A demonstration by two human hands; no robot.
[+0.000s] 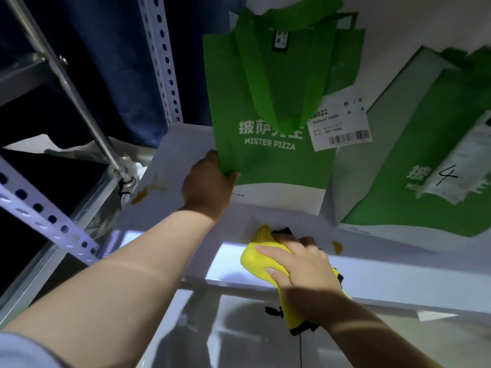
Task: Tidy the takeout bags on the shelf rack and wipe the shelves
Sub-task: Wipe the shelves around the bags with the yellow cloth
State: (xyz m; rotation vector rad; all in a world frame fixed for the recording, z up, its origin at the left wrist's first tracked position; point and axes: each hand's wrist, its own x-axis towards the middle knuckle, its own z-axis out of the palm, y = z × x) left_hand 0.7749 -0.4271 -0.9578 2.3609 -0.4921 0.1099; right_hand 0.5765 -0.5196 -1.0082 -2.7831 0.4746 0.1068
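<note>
Pinching green bag (pixel 268 102) corner, left grip (pixel 208 185); cloth (pixel 253 257) under right grip (pixel 305 272)

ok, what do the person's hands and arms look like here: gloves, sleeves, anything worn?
No gloves. The left hand and right hand are bare, with no rings, watch or wristband visible. A pale blue-grey sleeve shows on the left arm at the frame's bottom corner. Both forearms are uncovered, and no sleeve is in view on the right.
</note>
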